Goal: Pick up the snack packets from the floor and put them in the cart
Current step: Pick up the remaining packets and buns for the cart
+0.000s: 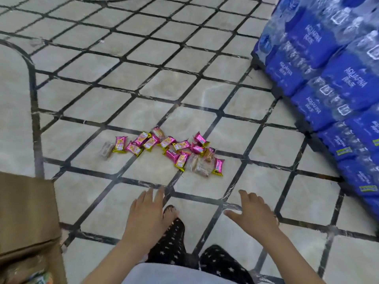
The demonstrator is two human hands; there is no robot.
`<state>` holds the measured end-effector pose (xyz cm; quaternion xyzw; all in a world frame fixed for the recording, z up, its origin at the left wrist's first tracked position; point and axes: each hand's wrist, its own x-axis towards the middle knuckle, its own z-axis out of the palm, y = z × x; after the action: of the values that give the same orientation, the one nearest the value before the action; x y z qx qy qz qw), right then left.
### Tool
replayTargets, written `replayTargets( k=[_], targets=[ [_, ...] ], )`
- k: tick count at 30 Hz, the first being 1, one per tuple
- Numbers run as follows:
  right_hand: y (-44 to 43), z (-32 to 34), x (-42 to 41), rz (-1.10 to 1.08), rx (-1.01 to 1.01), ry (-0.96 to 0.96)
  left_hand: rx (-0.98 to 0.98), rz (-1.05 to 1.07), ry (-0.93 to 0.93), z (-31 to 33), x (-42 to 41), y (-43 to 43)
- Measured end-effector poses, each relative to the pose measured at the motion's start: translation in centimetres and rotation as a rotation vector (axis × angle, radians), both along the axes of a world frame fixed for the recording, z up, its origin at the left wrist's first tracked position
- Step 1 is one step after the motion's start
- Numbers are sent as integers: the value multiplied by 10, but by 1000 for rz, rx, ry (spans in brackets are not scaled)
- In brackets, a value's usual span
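Note:
Several small pink-and-gold snack packets [164,147] lie scattered on the tiled floor in the middle of the view, with a few clear-wrapped ones among them. My left hand [144,214] hovers below the pile with fingers straight and spread, holding nothing. My right hand [253,212] is beside it to the right, also spread and holding nothing. Both hands are short of the packets and touch none. No cart is in view.
Stacked blue shrink-wrapped packs of water bottles [336,78] stand on a dark pallet along the right. A brown cardboard box [26,214] is at the lower left. My foot [170,212] and star-patterned trousers are below my hands. The floor [82,99] has pale tiles with dark lines.

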<state>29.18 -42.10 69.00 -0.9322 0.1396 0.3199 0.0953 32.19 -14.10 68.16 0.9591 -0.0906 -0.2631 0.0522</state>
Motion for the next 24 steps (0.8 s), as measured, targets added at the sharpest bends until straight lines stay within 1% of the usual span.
replayTargets(
  k=[2, 6, 9, 14, 17, 20, 23, 24],
  targets=[
    [5, -4, 24, -17, 10, -2, -62, 36, -16, -2, 37, 3],
    [-5, -11, 61, -156, 58, 34, -107, -10, -11, -17, 99, -9],
    [-25, -27, 82, -243, 91, 81, -100, -28, 36, -33, 134, -24],
    [-70, -69, 120, -474, 231, 176, -90, -46, 54, -65, 173, -53],
    [-102, -106, 148, -594, 301, 238, -84, 12, 98, -88, 191, -75],
    [-134, -151, 179, -620, 328, 283, -88, 98, 174, -126, 210, -99],
    [-159, -205, 216, -615, 324, 304, -86, 145, 205, -179, 233, -124],
    [-168, -233, 228, -613, 322, 312, -88, 166, 214, -207, 241, -133]
  ],
)
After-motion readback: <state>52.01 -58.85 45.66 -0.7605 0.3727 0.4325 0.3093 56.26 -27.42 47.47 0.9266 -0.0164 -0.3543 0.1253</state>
